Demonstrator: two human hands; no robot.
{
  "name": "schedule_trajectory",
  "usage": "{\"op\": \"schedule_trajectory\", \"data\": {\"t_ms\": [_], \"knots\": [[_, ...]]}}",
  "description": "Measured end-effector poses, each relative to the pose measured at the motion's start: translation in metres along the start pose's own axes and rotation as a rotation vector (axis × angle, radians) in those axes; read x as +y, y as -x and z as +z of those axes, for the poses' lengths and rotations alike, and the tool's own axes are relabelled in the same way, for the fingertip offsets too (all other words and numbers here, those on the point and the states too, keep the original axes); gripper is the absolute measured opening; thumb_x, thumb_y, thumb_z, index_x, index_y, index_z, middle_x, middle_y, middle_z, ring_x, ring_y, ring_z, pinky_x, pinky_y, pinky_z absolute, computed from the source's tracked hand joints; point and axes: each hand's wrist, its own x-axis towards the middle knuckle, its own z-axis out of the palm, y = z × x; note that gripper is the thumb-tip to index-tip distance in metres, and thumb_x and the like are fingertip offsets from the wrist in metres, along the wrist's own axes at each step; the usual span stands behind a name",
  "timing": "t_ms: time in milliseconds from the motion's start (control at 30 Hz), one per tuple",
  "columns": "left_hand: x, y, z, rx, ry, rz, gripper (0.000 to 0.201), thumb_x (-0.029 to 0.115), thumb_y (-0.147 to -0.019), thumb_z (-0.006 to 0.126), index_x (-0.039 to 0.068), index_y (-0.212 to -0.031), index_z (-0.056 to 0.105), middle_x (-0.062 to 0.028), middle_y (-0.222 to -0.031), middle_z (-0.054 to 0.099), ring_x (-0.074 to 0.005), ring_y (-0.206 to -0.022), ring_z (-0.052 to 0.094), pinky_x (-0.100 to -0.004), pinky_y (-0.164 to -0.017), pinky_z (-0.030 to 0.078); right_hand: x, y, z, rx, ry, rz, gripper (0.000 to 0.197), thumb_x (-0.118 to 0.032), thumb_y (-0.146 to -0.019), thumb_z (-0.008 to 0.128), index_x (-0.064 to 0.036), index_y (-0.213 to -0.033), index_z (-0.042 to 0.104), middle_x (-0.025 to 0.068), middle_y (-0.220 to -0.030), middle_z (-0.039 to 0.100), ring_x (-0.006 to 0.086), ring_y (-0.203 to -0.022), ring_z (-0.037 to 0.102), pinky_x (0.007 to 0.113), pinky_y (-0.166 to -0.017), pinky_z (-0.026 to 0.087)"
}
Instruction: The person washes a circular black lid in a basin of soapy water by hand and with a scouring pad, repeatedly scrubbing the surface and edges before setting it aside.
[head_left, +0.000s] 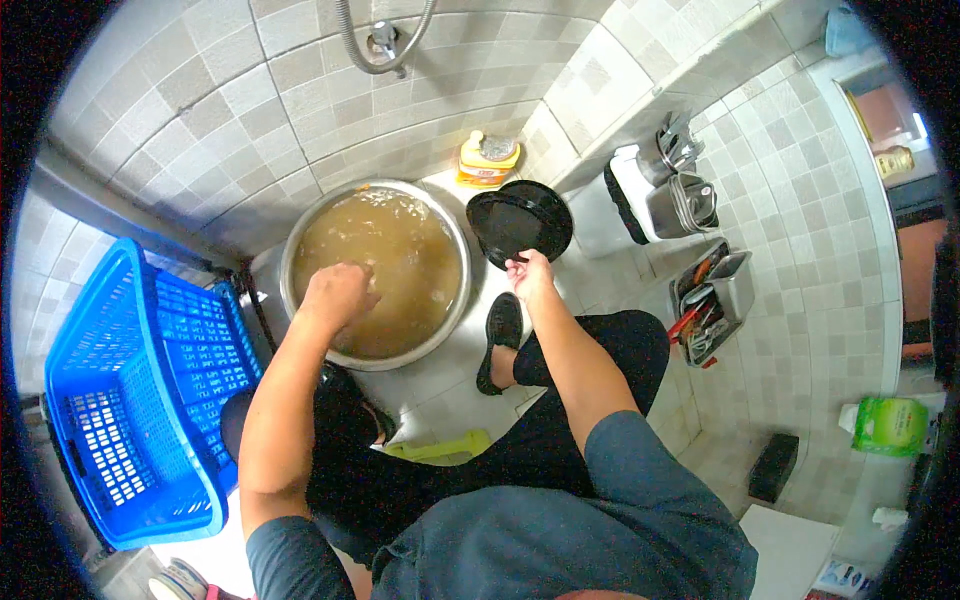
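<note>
A wide metal basin point(460, 300) of cloudy brown water point(400, 250) stands on the floor in front of me, with some foam near its far side. Over the water is my left hand point(340, 297), fingers curled closed; whatever they may hold is hidden. To the right of the basin, my right hand point(530, 272) pinches the near rim of a round black plate point(515, 222). Another black rim shows behind that plate, so there seem to be two together.
Left of me is a blue plastic basket point(150, 380). A yellow jug point(487, 160) stands by the far wall. Metal utensil holders point(683, 205) and a caddy of cutlery point(712, 305) line the right side. A shower hose point(375, 65) hangs above. A yellow-green stool point(440, 448) is beneath me.
</note>
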Motion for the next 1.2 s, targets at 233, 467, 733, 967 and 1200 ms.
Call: {"op": "schedule_trajectory", "data": {"t_ms": [233, 467, 733, 967, 1200], "knots": [[-0.009, -0.011, 0.004, -0.087, -0.027, -0.047, 0.03, 0.031, -0.082, 0.07, 0.005, -0.097, 0.069, -0.0191, -0.091, 0.07, -0.0363, -0.091, 0.068, -0.0458, -0.082, 0.054, -0.014, -0.048, -0.025, 0.114, -0.089, -0.012, 0.016, -0.011, -0.087, 0.052, -0.0006, -0.097, 0.044, 0.0191, -0.075, 0.057, 0.0235, -0.056, 0.054, 0.03, -0.048, 0.047], [-0.022, -0.021, 0.02, -0.075, 0.045, -0.025, 0.033, 0.033, -0.084, 0.069, 0.004, -0.1, 0.069, -0.0209, -0.094, 0.07, -0.0384, -0.094, 0.067, -0.0477, -0.084, 0.052, -0.024, -0.069, -0.025, 0.196, -0.067, -0.039, 0.017, -0.012, -0.093, 0.05, 0.0005, -0.102, 0.045, 0.0188, -0.077, 0.057, 0.0271, -0.06, 0.057, 0.037, -0.053, 0.054], [-0.037, -0.024, 0.036, -0.189, 0.025, -0.067, 0.033, 0.033, -0.084, 0.067, 0.005, -0.102, 0.069, -0.0222, -0.096, 0.07, -0.0403, -0.095, 0.066, -0.0484, -0.086, 0.052, -0.005, -0.074, -0.03, 0.315, 0.579, 0.059, 0.018, -0.022, -0.097, 0.049, -0.0066, -0.102, 0.057, 0.0163, -0.077, 0.063, 0.0235, -0.056, 0.055, 0.035, -0.047, 0.042], [-0.078, -0.035, 0.103, -0.365, 0.36, -0.222, 0.047, 0.038, -0.079, 0.065, 0.006, -0.112, 0.069, -0.0217, -0.105, 0.069, -0.0397, -0.099, 0.066, -0.0454, -0.089, 0.052, 0.052, -0.044, 0.018, 0.248, 1.539, -0.603, 0.04, -0.038, -0.094, 0.052, -0.0008, -0.098, 0.066, 0.0292, -0.096, 0.068, 0.0476, -0.093, 0.065, 0.053, -0.083, 0.052], [-0.162, -0.044, 0.204, -0.135, 0.41, -0.556, 0.048, 0.035, -0.077, 0.065, 0.0, -0.111, 0.069, -0.0259, -0.111, 0.067, -0.0407, -0.106, 0.064, -0.0455, -0.093, 0.05, 0.173, 0.008, 0.087, -0.607, 1.82, -0.887, 0.024, -0.02, -0.089, 0.057, -0.0067, -0.108, 0.064, 0.0241, -0.103, 0.066, 0.0414, -0.1, 0.064, 0.051, -0.086, 0.052]]}}
